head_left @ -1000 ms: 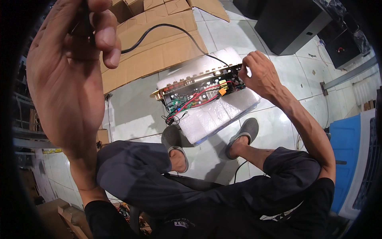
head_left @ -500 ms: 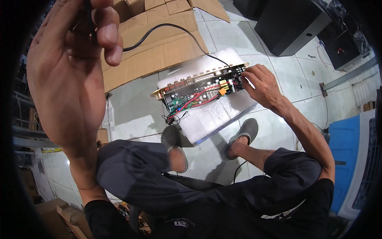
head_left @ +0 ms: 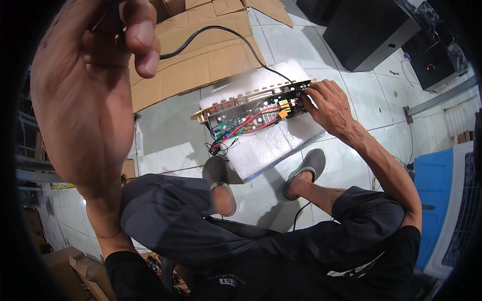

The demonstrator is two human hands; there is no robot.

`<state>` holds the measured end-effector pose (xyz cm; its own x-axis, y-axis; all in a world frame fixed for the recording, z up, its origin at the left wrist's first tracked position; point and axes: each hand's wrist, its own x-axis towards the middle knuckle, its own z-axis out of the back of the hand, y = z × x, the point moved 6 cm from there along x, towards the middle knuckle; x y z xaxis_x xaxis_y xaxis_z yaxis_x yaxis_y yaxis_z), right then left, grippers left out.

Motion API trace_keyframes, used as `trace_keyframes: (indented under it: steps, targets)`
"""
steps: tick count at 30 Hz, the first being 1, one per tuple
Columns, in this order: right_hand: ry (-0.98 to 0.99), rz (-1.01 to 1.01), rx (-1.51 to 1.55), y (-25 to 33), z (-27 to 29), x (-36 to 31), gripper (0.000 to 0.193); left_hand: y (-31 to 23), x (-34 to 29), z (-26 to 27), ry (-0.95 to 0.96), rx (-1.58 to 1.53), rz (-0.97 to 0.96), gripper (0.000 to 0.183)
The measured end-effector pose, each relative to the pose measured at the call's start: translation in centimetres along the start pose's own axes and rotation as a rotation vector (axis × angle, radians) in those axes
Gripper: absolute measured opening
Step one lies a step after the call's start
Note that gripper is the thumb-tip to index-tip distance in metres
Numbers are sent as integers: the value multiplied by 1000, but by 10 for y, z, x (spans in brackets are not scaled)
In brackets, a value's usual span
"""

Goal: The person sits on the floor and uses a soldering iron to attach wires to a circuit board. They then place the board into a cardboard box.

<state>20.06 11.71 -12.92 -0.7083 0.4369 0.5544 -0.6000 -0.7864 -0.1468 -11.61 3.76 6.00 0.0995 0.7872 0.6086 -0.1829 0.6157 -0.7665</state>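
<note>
My left hand (head_left: 85, 95) is raised close on the left, fingers curled round a black cable (head_left: 213, 28). The cable arcs across to the right end of an amplifier module (head_left: 251, 113), which has a gold-edged panel, a circuit board, and red and black wires. At that end my right hand (head_left: 329, 105) is closed, its fingertips among the parts where the cable goes in. What exactly they pinch is hidden. The module stands on a block of white foam (head_left: 271, 145) wrapped in clear plastic, in front of my feet.
Flattened cardboard (head_left: 201, 60) lies on the tiled floor behind the foam. A tall black speaker cabinet (head_left: 369, 35) stands at the far right, with another black box (head_left: 432, 65) beyond it. A blue and white appliance (head_left: 437, 200) is beside my right arm.
My left hand has shifted slightly up, and the cable's arc has risen a little with it. My right hand stays at the module's end, its fingers barely moved.
</note>
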Motion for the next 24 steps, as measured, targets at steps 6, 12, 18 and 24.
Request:
trace_keyframes:
  steps: [6,12,18,24]
  targets:
    - [23,20,-50,2,0,2,31,1,-1,-1,4,12,-7,48]
    - [49,90,-94,4,-7,1,35,0,-1,-1,0,23,-17,48]
    - [46,106,-88,4,-8,-1,33,2,-1,-2,-2,29,-22,48]
    - [-29,54,-18,2,-3,-3,30,1,-1,-1,5,39,-26,48]
